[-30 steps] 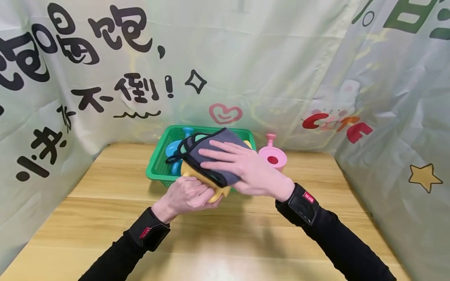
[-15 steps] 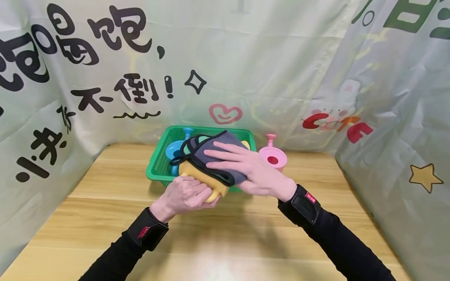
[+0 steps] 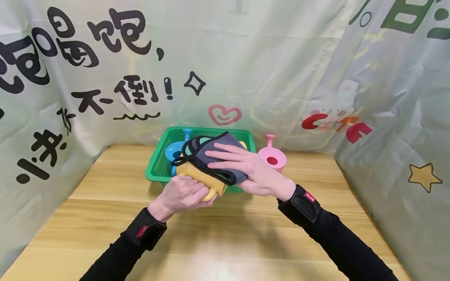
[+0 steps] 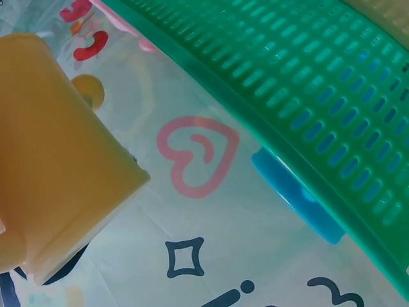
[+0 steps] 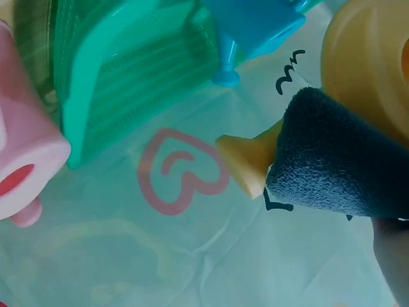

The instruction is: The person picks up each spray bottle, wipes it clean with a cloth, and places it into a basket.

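My left hand (image 3: pixel 183 193) grips a yellow toy can (image 3: pixel 207 183) from below, just in front of the green basket (image 3: pixel 158 166). A grey cloth (image 3: pixel 214 150) with black edging lies over the can. My right hand (image 3: pixel 246 168) presses on the cloth with straight fingers. In the right wrist view the cloth (image 5: pixel 339 160) covers part of the can, whose spout (image 5: pixel 246 160) sticks out to the left. The left wrist view shows the can's side (image 4: pixel 57 185) close up beside the basket wall (image 4: pixel 319 83); the hand itself is out of sight there.
Blue toy pieces (image 3: pixel 174 150) sit in the basket. A pink toy can (image 3: pixel 272 158) stands on the wooden table (image 3: pixel 225 242) to the basket's right. Printed fabric walls enclose the table at the back and on both sides.
Both hands, the can and the cloth have shifted slightly to the left and a little lower. The holds look the same.
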`<state>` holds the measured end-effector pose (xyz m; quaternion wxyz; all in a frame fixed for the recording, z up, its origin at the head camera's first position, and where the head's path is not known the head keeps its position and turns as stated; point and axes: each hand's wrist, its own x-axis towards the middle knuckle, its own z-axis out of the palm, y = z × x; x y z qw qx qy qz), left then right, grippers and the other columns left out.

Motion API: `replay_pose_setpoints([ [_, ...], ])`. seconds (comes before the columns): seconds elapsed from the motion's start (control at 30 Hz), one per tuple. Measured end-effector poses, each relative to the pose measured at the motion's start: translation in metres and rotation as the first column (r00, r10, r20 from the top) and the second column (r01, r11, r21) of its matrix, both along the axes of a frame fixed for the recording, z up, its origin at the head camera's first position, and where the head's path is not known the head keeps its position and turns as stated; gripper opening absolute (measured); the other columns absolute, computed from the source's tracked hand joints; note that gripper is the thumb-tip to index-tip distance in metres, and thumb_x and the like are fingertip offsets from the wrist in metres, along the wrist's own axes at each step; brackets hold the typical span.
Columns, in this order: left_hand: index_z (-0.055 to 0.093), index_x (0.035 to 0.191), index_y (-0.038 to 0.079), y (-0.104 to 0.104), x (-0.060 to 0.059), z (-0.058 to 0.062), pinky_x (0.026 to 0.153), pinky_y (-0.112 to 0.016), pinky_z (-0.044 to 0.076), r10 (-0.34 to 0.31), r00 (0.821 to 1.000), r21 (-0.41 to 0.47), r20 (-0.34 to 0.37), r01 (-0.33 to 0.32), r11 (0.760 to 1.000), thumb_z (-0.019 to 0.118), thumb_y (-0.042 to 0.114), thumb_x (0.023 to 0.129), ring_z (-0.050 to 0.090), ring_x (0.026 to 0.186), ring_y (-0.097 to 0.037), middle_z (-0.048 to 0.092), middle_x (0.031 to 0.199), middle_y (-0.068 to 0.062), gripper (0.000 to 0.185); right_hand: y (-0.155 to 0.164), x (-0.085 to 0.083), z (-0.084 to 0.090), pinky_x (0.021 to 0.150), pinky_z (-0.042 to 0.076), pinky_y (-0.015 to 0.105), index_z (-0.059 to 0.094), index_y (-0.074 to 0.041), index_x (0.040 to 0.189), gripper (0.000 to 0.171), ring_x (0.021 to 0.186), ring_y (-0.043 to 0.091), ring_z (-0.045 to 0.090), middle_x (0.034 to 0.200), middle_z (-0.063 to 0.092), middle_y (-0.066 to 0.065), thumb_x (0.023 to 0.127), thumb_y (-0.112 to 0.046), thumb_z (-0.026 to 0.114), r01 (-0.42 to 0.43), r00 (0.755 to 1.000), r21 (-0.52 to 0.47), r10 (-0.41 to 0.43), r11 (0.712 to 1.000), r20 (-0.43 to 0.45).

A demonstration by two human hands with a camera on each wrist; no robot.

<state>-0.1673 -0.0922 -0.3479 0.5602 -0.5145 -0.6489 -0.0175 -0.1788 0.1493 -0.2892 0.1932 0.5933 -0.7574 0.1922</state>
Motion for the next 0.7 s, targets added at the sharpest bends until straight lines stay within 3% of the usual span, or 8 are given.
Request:
replay_pose_setpoints([
  [0.07, 0.044, 0.062, 0.017, -0.0001, 0.0, -0.0002, 0.043, -0.018, 0.03, -0.017, 1.0, 0.004, -0.002, 0.017, 1.0, 0.058, 0.027, 0.094, 0.039, 0.041, -0.005, 0.04, 0.049, 0.01, 0.036, -0.0002, 0.0004, -0.0005, 0.123, 0.028, 0.049, 0.06, -0.016, 0.139, 0.057, 0.15, 0.031, 0.037, 0.151, 0.054, 0.005, 0.084, -0.005, 0.048, -0.003, 1.0, -0.002, 0.003, 1.0, -0.022],
  [0.23, 0.05, 0.067, 0.015, -0.0006, 0.0001, 0.0014, 0.044, -0.02, 0.032, 0.01, 1.0, 0.003, 0.004, -0.01, 1.0, 0.055, 0.027, 0.096, 0.044, 0.043, -0.006, 0.047, 0.05, 0.009, 0.032, -0.0052, 0.0045, 0.0012, 0.122, 0.028, 0.052, 0.061, -0.018, 0.137, 0.058, 0.149, 0.036, 0.037, 0.151, 0.054, 0.005, 0.081, -0.009, 0.05, -0.013, 0.977, 0.073, 0.028, 0.997, -0.211],
  [0.3, 0.051, 0.067, 0.015, -0.0005, -0.0003, 0.0025, 0.045, -0.021, 0.032, 0.027, 1.0, 0.005, 0.004, -0.027, 1.0, 0.055, 0.029, 0.096, 0.046, 0.044, -0.007, 0.049, 0.051, 0.009, 0.032, -0.0054, 0.0035, 0.0017, 0.122, 0.028, 0.052, 0.061, -0.018, 0.137, 0.056, 0.149, 0.035, 0.037, 0.151, 0.054, 0.005, 0.083, -0.009, 0.051, -0.011, 0.979, 0.068, 0.024, 0.998, -0.202],
  [0.43, 0.045, 0.063, 0.016, 0.0003, -0.0013, 0.003, 0.044, -0.019, 0.03, 0.004, 1.0, 0.014, -0.012, -0.004, 1.0, 0.058, 0.028, 0.094, 0.041, 0.043, -0.006, 0.042, 0.049, 0.01, 0.035, -0.0013, -0.0013, 0.0006, 0.123, 0.029, 0.049, 0.059, -0.016, 0.139, 0.056, 0.149, 0.031, 0.038, 0.151, 0.053, 0.006, 0.084, -0.004, 0.05, 0.005, 0.999, -0.007, -0.005, 1.0, -0.037],
  [0.5, 0.044, 0.063, 0.017, 0.0005, -0.0011, 0.0023, 0.043, -0.018, 0.028, -0.019, 1.0, 0.014, -0.024, 0.019, 1.0, 0.059, 0.026, 0.093, 0.038, 0.041, -0.005, 0.039, 0.05, 0.011, 0.035, -0.0003, -0.0022, -0.0009, 0.123, 0.029, 0.048, 0.058, -0.015, 0.14, 0.057, 0.15, 0.03, 0.038, 0.151, 0.053, 0.006, 0.085, -0.003, 0.05, 0.01, 1.0, -0.016, -0.011, 1.0, -0.014],
  [0.7, 0.05, 0.068, 0.015, -0.0001, 0.0017, -0.0002, 0.044, -0.019, 0.031, -0.006, 1.0, -0.004, 0.013, 0.006, 1.0, 0.055, 0.025, 0.096, 0.042, 0.043, -0.005, 0.045, 0.051, 0.01, 0.03, -0.0064, 0.0051, -0.0011, 0.122, 0.029, 0.05, 0.061, -0.017, 0.137, 0.059, 0.149, 0.036, 0.037, 0.151, 0.054, 0.005, 0.079, -0.007, 0.052, 0.004, 0.977, 0.068, 0.011, 0.998, -0.212],
])
